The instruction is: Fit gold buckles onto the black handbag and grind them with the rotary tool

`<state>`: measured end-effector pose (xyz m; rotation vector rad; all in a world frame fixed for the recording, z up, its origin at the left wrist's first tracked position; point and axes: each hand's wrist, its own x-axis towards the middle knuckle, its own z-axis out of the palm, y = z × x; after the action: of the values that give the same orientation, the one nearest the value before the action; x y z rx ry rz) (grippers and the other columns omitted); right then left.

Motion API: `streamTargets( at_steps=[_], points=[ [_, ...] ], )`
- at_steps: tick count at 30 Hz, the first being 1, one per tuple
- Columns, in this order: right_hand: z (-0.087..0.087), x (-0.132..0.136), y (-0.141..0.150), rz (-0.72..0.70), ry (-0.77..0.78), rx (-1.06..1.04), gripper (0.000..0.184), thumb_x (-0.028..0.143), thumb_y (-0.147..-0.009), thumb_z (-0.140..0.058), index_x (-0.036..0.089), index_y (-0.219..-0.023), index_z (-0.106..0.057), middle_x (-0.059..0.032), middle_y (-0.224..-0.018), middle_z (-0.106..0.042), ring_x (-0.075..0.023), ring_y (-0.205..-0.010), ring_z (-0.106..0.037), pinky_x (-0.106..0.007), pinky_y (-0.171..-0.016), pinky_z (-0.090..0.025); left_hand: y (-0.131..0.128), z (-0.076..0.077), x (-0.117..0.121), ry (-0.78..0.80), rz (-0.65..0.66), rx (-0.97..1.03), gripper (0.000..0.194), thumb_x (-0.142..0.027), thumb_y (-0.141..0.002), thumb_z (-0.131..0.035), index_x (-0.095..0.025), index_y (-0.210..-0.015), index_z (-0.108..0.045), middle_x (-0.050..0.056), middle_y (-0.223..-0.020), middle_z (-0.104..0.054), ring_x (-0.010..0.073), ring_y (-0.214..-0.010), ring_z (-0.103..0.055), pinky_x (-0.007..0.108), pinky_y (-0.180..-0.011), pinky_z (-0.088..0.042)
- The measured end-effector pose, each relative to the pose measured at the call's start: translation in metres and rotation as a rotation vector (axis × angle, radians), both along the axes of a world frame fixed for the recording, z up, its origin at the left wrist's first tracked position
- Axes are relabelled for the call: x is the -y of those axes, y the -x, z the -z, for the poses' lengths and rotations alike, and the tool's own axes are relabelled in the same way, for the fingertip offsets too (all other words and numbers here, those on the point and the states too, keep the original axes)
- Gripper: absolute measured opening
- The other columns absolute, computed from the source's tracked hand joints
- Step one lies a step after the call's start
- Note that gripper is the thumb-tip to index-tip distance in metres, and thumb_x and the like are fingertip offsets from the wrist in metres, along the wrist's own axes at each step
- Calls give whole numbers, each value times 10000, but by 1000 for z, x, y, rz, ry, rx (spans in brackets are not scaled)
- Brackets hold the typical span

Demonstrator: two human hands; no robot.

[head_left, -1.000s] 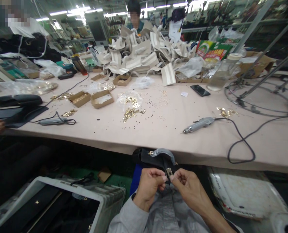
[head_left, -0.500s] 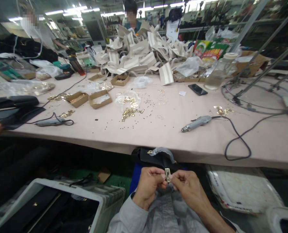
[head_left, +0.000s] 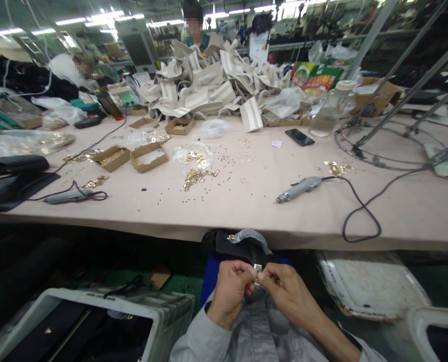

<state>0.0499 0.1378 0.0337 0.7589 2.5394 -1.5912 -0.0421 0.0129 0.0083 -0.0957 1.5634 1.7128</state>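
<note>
A small gold rectangular metal plate [head_left: 258, 269] is pinched between my two hands at the front of a black handbag [head_left: 235, 245]. My left hand [head_left: 232, 289] is closed with thumb and finger on the plate's left edge. From the other side my right hand [head_left: 284, 286] grips it the same way, and the fingertips partly cover it. The bag rests on my lap against the table edge, its handle [head_left: 252, 236] wrapped in clear film. Whether a strap runs under the plate is hidden.
On the table lie an electric screwdriver [head_left: 299, 188], a pile of gold plates [head_left: 195, 177], scattered tiny screws, small cardboard boxes [head_left: 149, 157] and a phone [head_left: 299, 137]. A grey crate [head_left: 159, 322] with black bags stands at lower left. A wire stand [head_left: 359, 148] occupies the right.
My fingers have closed in over the gold plate, covering more of it. The view has shifted slightly. At far left, another person has leaned lower and a nearby hand has mostly left view.
</note>
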Motion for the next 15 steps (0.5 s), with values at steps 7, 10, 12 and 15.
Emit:
streamTargets(
  at_steps=[7,10,12,15],
  points=[
    [25,-3,3,205,424,-13,443,591,-848,-655,178,-690,-632,16,-533,-526,-121,-444,-422,-258,-454,-300,-6,5,1,55,32,-111,218,-296,-692,-797,-120,-642,-679,12,-511,-594,87,-445,-480,204,-452,-327],
    [37,2,3,310,698,-56,468,612,-769,-744,180,-661,-602,43,-484,-482,-86,-380,-342,-241,-407,-248,-7,6,3,29,62,-95,241,-325,-718,-799,-112,-678,-694,37,-546,-631,100,-457,-506,212,-458,-367],
    [40,5,3,350,791,-70,478,598,-727,-795,179,-644,-581,46,-486,-480,-70,-377,-325,-230,-403,-208,-7,6,4,4,79,-68,263,-345,-720,-807,-106,-688,-702,46,-539,-636,104,-447,-506,218,-456,-380],
    [40,7,3,376,831,-57,485,590,-693,-819,184,-638,-561,59,-477,-458,-55,-369,-276,-227,-401,-154,-6,7,3,-6,83,-31,259,-330,-703,-819,-102,-672,-701,38,-510,-616,96,-428,-495,213,-445,-368]
  ],
)
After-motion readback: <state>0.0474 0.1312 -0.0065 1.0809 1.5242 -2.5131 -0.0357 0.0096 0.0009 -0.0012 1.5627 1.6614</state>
